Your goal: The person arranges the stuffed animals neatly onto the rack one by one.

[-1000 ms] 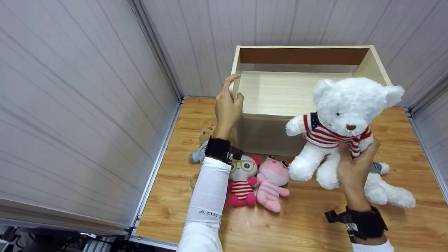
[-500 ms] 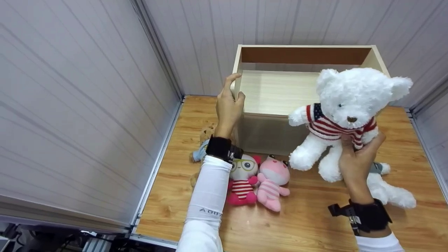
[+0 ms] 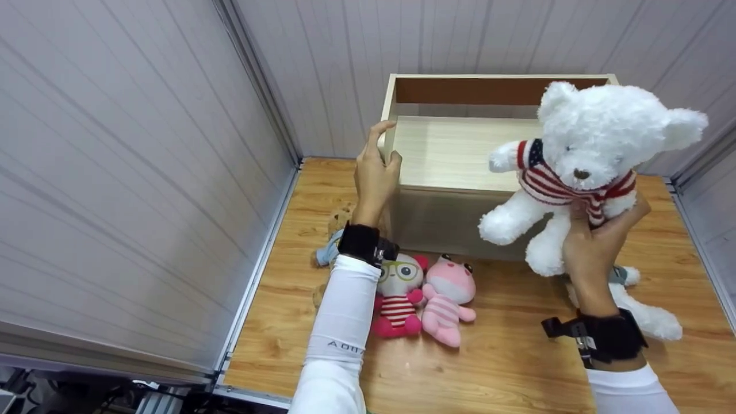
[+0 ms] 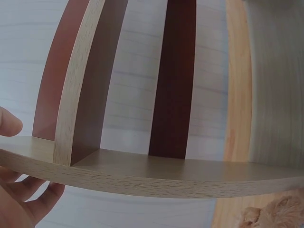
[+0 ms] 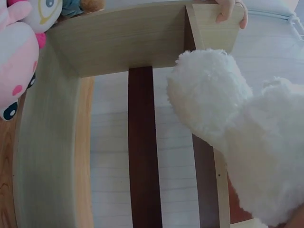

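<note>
Above the wooden surface (image 3: 489, 368), a fluffy white bear (image 3: 609, 129) in a striped sweater (image 3: 549, 181) is gripped by the right hand (image 3: 595, 253); the pale shelf (image 3: 460, 152) is pinched by the left hand (image 3: 375, 181).

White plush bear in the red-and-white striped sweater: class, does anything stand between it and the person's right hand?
Nothing visible does: the person's right hand grips the white plush bear in the red-and-white striped sweater directly, around its lower body.
</note>
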The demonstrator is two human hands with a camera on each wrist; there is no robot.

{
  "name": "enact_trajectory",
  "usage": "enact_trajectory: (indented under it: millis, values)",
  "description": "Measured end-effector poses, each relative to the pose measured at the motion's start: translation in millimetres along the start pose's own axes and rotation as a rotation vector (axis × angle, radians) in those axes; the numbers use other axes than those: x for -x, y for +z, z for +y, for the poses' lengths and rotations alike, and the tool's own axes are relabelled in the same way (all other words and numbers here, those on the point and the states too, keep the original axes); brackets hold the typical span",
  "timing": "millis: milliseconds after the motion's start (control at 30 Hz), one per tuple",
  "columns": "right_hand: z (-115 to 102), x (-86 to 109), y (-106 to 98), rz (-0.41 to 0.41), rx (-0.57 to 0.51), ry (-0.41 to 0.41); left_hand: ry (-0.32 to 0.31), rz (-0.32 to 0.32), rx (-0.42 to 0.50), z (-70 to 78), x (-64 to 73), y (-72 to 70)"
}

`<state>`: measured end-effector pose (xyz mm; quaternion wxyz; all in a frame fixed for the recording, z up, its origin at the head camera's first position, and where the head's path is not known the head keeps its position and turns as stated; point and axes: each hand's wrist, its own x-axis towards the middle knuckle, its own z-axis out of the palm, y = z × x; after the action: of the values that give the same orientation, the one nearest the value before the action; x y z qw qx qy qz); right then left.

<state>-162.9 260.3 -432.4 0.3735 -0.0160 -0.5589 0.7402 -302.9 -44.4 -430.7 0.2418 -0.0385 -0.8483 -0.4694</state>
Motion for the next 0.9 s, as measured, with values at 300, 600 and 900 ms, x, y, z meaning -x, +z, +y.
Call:
enact_trajectory:
  millis: [300, 600, 900]
  values:
    - [-9, -6.1, 15, -0.018, -0.048, -0.011, -0.008, -0.002, 0.0, 0.2, -0.2, -1.0]
    - [-12, -14.4, 24, -0.011, -0.144, -0.033, 0.004, -0.003, -0.004, -1.0, 0.5, -1.7]
    - [-19, -28.1, 31, 0.026, -0.149, -0.025, 0.004, -0.006, 0.002, -0.4, 0.0, 0.6]
